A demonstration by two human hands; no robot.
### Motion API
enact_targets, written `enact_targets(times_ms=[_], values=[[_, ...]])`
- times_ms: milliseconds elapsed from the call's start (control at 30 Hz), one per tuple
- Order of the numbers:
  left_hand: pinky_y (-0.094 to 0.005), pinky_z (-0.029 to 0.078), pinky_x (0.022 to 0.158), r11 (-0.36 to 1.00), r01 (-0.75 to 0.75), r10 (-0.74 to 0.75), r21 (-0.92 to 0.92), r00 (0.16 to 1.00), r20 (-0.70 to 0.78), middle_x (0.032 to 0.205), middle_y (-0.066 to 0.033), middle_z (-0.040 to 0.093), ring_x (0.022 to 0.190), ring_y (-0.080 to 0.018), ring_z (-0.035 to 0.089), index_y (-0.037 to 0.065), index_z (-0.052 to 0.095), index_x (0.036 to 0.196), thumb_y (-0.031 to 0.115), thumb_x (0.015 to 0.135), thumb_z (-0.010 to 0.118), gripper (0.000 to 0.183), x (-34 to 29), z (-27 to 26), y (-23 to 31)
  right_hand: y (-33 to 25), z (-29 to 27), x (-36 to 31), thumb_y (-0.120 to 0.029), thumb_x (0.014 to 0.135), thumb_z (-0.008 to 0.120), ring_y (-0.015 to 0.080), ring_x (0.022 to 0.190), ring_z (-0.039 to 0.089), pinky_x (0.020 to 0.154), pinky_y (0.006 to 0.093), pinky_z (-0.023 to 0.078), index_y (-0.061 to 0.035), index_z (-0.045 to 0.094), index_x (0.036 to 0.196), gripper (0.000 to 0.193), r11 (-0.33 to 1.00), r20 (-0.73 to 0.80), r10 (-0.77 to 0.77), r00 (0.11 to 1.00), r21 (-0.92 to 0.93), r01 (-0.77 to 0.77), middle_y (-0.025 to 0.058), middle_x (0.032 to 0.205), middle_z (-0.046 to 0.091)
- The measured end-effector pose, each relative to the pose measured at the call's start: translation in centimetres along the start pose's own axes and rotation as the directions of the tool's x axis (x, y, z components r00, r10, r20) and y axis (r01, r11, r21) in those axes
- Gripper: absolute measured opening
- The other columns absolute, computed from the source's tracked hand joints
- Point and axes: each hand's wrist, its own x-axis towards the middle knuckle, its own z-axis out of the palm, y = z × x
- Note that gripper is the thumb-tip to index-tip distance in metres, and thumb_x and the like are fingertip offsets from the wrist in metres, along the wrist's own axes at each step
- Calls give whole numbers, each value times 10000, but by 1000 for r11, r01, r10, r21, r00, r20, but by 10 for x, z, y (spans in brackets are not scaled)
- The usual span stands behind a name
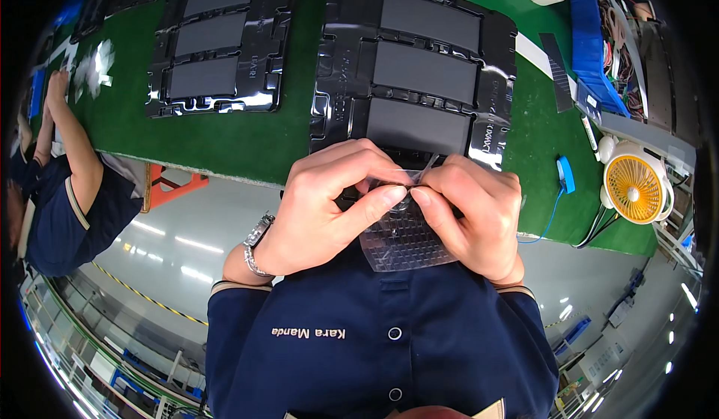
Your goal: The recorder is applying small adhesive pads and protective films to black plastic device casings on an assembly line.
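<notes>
we've left hand (322,198) and right hand (475,213) pinching clear gridded sheet (404,241), nearside of centre black tray (338,82), fan (634,187) right of it

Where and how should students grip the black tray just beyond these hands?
Probably by the outer left and right edges, one hand from each side: the tray lies wide and flat, dark panels fill its middle, and the left hand and right hand partly hide its near edge.
</notes>
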Motion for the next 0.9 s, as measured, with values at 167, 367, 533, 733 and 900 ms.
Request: enact_targets(times_ms=[167, 367, 533, 733, 900], values=[[-292, 477, 669, 999, 33, -33, 40, 999, -7, 822, -110, 651, 760, -190, 624, -26, 659, 889, 81, 850, 677, 116, 0, 1, 3, 3, 2, 0, -81, 738, 747, 192, 480, 567, 428, 313, 437, -61, 606, 734, 143, 997, -28, -50, 998, -68, 48, 36, 658, 581], [-324, 478, 728, 988, 155, -155, 12, 987, 42, 843, -95, 653, 791, -223, 619, -2, 651, 882, 78, 854, 646, 85, 8, -2, 3, 14, -1, -1, -79, 696, 748, 181, 455, 522, 416, 304, 391, -70, 606, 674, 144, 998, -94, -60, 994, 8, 61, 22, 593, 522], [-466, 356, 1025, 825, -143, 121, 547, 990, 76, 1127, -82, 638, 1172, -311, 528, 44, 608, 844, 52, 818, 621, 31, 22, 2, -6, 24, -15, -6, -19, 716, 696, 148, 487, 512, 451, 283, 373, -12, 622, 673, 86, 973, -263, 181, 948, 191, -132, 50, 605, 564], [-537, 271, 1084, 601, -215, 143, 770, 976, 161, 1264, -68, 595, 1274, -318, 454, 71, 596, 816, 68, 809, 622, 27, 29, 14, -13, 44, -24, -6, 21, 764, 656, 96, 558, 518, 481, 231, 361, 35, 615, 711, 69, 937, -215, 323, 922, 208, -280, 79, 790, 647], [-545, 295, 1071, 653, -216, 159, 726, 976, 147, 1199, -63, 596, 1275, -308, 454, 69, 599, 808, 75, 778, 643, 53, 31, 13, -11, 49, -19, -5, -14, 766, 682, 118, 574, 574, 499, 246, 437, 16, 625, 720, 79, 934, -122, 332, 935, 183, -308, 79, 947, 688]])
